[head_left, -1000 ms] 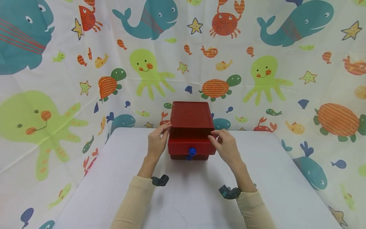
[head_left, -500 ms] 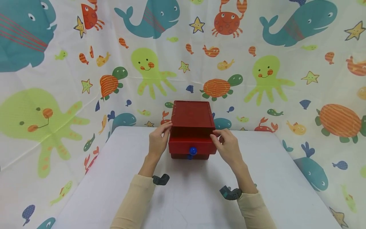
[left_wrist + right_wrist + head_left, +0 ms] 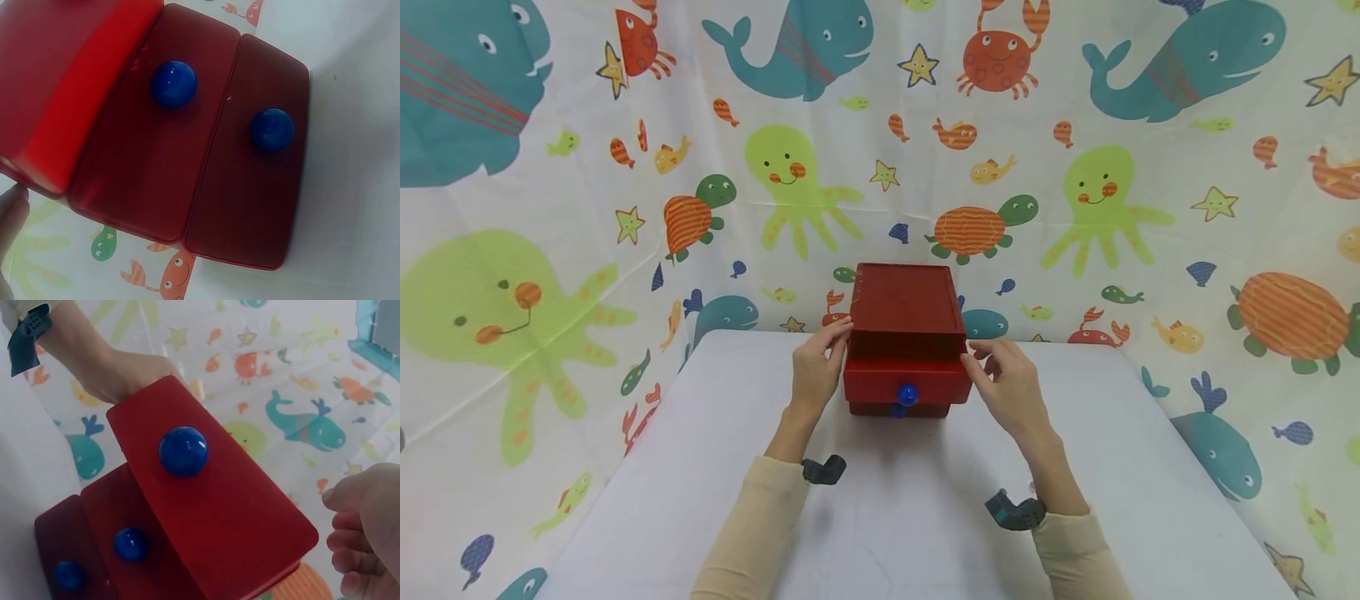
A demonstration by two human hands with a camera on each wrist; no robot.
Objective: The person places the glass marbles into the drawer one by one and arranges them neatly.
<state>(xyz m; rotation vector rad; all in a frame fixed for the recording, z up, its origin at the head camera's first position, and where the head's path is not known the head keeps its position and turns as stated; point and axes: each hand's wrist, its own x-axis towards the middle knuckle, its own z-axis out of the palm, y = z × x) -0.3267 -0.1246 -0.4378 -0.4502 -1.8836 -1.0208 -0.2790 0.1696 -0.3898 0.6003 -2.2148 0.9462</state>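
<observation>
A red cabinet of small drawers [image 3: 910,296] stands on the table with its top drawer [image 3: 880,383] pulled out towards me. That drawer bears a round blue knob [image 3: 183,451]. Below it, the middle drawer [image 3: 144,150] and the bottom drawer [image 3: 247,194] are pushed in, each with a blue knob. My left hand [image 3: 815,367] touches the cabinet's upper left side with its fingertips. Just off the right side of the pulled-out drawer hovers my right hand [image 3: 1006,379], holding nothing; its fingers are loosely bent. The drawer's inside is in shadow, so its contents are hidden.
White table surface [image 3: 880,517] surrounds the cabinet. Behind and at both sides hangs a curtain [image 3: 880,233] printed with sea animals. Each wrist wears a dark camera band, such as the left one [image 3: 824,470].
My right hand has moved slightly right, away from the drawer's side. The left hand stays at the cabinet, and the top drawer remains pulled out. The whole head view has shifted a little.
</observation>
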